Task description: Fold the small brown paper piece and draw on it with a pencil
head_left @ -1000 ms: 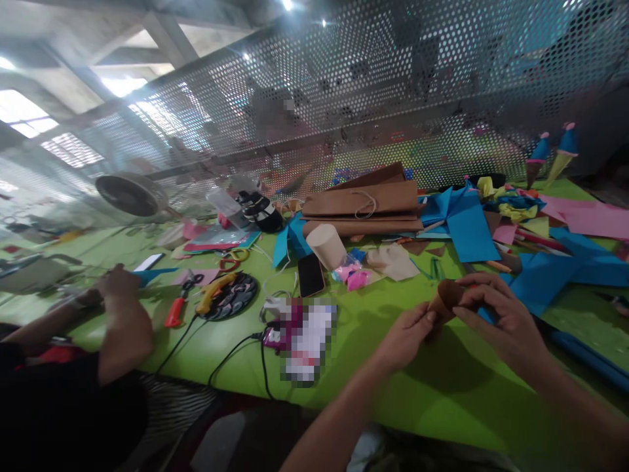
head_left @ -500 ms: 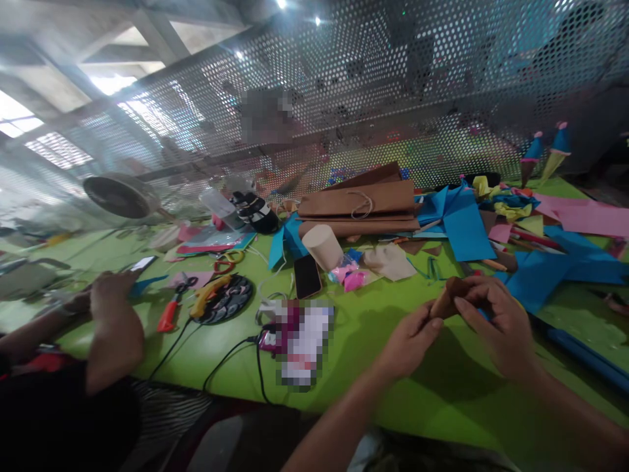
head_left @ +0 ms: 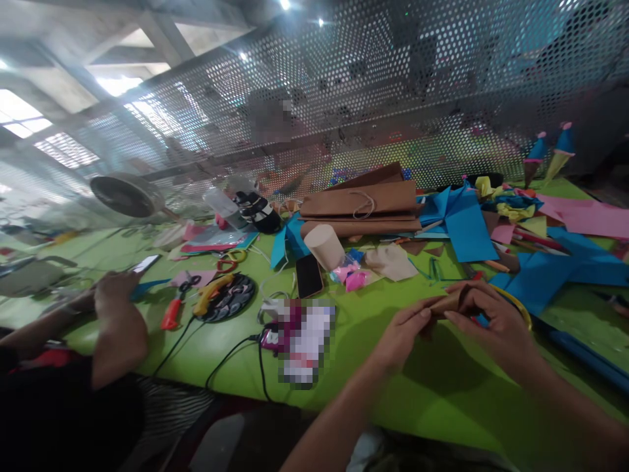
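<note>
Black clothing (head_left: 63, 410) on the far left is a co-worker's, with a hand (head_left: 115, 288) by a phone and a scrap of blue paper. Next along the green table (head_left: 191, 367) there's a yellow glue gun (head_left: 213, 293) on a round dark pad, then a dark phone (head_left: 308, 276), a pale roll (head_left: 325, 246) and folded brown sheets (head_left: 361, 206) behind. Right of those is my left hand (head_left: 405, 331), thumb and fingers closed on one end of a brown paper piece (head_left: 448, 302), held just over the table. It looks rolled or folded into a narrow shape, so I'd call the basic shaping well along, but can't tell if the seam is fixed. No blue or pink trim on it that I can see. It lies between the two grips, running across to my right hand (head_left: 496, 324), which has the other end pinched, thumb below, fingers curled over, barely any gap. Can't tell what the small blue bit by those fingers is. Yellow ring (head_left: 521, 309) just beside, blue sheets (head_left: 540, 275) past it, and two blue-topped cones (head_left: 560, 156) standing at the back right.
</note>
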A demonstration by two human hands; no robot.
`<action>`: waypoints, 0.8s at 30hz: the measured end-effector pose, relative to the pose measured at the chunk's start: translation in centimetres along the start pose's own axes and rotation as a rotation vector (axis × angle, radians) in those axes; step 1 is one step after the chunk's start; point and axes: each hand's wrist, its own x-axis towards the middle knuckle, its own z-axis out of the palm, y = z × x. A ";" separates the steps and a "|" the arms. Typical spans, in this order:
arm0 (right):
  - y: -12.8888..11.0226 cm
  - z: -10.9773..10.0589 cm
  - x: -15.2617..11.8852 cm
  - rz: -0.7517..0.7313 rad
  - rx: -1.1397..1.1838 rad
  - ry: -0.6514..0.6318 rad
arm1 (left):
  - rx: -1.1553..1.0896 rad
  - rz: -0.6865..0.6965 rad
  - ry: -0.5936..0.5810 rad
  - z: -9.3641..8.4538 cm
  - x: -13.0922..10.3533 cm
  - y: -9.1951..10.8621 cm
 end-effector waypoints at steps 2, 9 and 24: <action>0.1 0.0 0.0 0.012 -0.007 -0.036 | 0.059 0.029 -0.001 0.1 -0.1 0.3; 1.0 -0.4 0.0 0.094 0.098 -0.109 | 0.131 0.088 -0.021 0.2 0.0 0.9; 1.5 -1.6 0.6 0.108 0.009 -0.051 | -0.159 0.038 0.063 -0.5 0.2 1.5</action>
